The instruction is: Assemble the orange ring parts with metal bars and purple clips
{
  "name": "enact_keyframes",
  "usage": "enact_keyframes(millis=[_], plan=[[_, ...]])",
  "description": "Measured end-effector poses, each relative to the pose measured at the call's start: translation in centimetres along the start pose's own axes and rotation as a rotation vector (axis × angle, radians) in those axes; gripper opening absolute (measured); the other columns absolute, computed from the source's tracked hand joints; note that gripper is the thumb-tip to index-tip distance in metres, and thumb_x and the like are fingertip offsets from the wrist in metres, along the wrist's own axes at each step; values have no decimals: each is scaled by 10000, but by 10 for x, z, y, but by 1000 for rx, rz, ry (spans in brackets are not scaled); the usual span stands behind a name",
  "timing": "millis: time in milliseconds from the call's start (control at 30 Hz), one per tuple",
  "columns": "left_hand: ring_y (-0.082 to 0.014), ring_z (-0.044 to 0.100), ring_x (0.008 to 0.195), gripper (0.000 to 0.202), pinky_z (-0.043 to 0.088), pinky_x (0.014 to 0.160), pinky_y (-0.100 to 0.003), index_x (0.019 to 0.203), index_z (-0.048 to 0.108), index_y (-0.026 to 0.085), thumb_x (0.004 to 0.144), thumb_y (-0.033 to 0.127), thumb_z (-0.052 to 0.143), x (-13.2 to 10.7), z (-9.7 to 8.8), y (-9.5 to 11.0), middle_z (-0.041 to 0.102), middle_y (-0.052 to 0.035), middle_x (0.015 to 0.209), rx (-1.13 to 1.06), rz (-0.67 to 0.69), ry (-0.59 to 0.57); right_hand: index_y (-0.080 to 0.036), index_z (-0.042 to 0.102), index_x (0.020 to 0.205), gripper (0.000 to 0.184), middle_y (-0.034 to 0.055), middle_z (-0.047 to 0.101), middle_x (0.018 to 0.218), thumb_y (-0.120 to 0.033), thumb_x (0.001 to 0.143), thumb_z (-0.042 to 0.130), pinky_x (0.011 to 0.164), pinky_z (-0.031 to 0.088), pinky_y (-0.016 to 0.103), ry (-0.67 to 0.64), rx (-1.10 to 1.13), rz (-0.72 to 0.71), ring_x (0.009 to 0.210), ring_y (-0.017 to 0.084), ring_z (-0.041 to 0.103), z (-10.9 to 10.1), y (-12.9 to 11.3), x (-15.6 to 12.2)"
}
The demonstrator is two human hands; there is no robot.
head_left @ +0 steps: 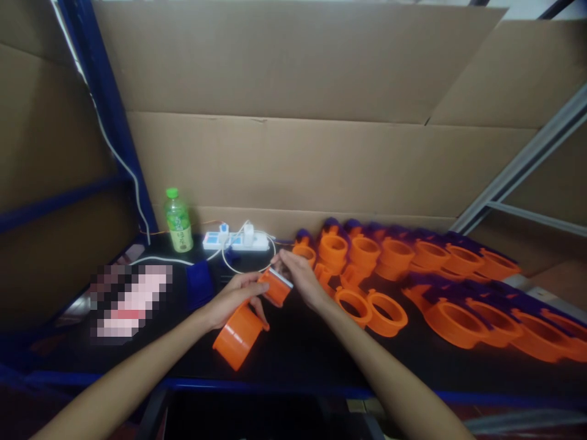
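Inside the blue front edge (pixel 229 384), with black counter (pixel 298 360) showing to either side, the grip of the left hand (pixel 236 295) pinches an orange holder (pixel 241 335); the fingers of the right hand (pixel 300 276) bend at its white strip (pixel 281 278) (whether they pinch it, I cannot tell). Rows of orange rings (pixel 397 261) crowd the right, before a cardboard wall (pixel 298 159).

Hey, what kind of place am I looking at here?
Probably a small workshop or assembly bench: many similar orange parts are lined up on a black table, with a white power strip near the back and cardboard behind.
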State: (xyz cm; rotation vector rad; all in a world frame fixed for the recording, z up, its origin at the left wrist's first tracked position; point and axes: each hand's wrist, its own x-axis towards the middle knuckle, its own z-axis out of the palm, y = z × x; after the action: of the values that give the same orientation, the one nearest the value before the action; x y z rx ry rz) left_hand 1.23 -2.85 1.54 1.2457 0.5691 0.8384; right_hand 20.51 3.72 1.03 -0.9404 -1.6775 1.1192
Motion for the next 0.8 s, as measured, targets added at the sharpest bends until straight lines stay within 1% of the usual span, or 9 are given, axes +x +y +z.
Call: enact_keyframes(millis=[100,167,233,300,400,533,633,733,800], plan=[[-225,712,583,398,503,495,-267,1150,629,157,848,414,660,-5,3,4,741,-165,981,-26,-147,-230,-172,616,978,283,12,608,804,-441,912,559,646,458,247,-16,-224,-116,686,120,538,10,24,5],[-219,710,587,418,490,500,-255,1173,626,155,833,392,684,-8,5,5,740,-153,957,-11,-205,-327,-192,622,1105,248,21,641,917,-338,911,571,698,473,251,-109,-428,-217,719,111,552,18,35,8],[-219,707,578,461,489,510,-259,1206,605,146,827,394,690,-8,5,3,736,-149,936,-25,-234,-373,-241,601,1221,300,27,644,1046,-279,928,546,712,481,243,-234,-603,-326,760,105,573,26,40,10],[-218,701,564,506,478,507,-255,1251,572,137,829,391,685,-8,4,1,732,-150,923,-49,-248,-370,-278,582,1276,335,39,623,1158,-260,948,520,721,494,234,-326,-734,-438,881,121,602,34,39,13],[-208,698,560,548,445,492,-235,1322,521,156,835,356,672,-7,2,0,727,-156,973,-77,-237,-321,-290,568,1307,351,60,599,1225,-234,975,469,738,518,240,-360,-882,-533,1060,158,591,46,30,23],[-199,689,532,522,378,432,-200,1306,537,172,826,328,669,-7,3,5,723,-135,930,-101,-198,-287,-259,572,1306,368,74,607,1225,-173,979,430,819,526,278,-305,-983,-513,1097,172,588,57,19,46],[-209,693,540,502,390,423,-204,1276,555,174,816,338,670,-7,4,8,729,-140,925,-133,-186,-292,-232,596,1277,355,80,615,1223,-145,973,435,918,497,305,-267,-1037,-476,1085,170,596,62,15,65],[-214,703,564,494,424,436,-215,1276,553,180,819,336,658,-6,3,8,737,-160,980,-165,-182,-278,-244,588,1290,358,83,619,1207,-155,977,437,893,496,305,-286,-1131,-458,1060,181,605,67,16,78],[-216,703,555,492,433,432,-219,1276,550,173,820,326,654,-6,2,7,740,-171,981,-176,-178,-263,-264,555,1328,417,79,617,1210,-111,955,450,861,495,292,-304,-1187,-452,1057,187,607,70,16,82]])
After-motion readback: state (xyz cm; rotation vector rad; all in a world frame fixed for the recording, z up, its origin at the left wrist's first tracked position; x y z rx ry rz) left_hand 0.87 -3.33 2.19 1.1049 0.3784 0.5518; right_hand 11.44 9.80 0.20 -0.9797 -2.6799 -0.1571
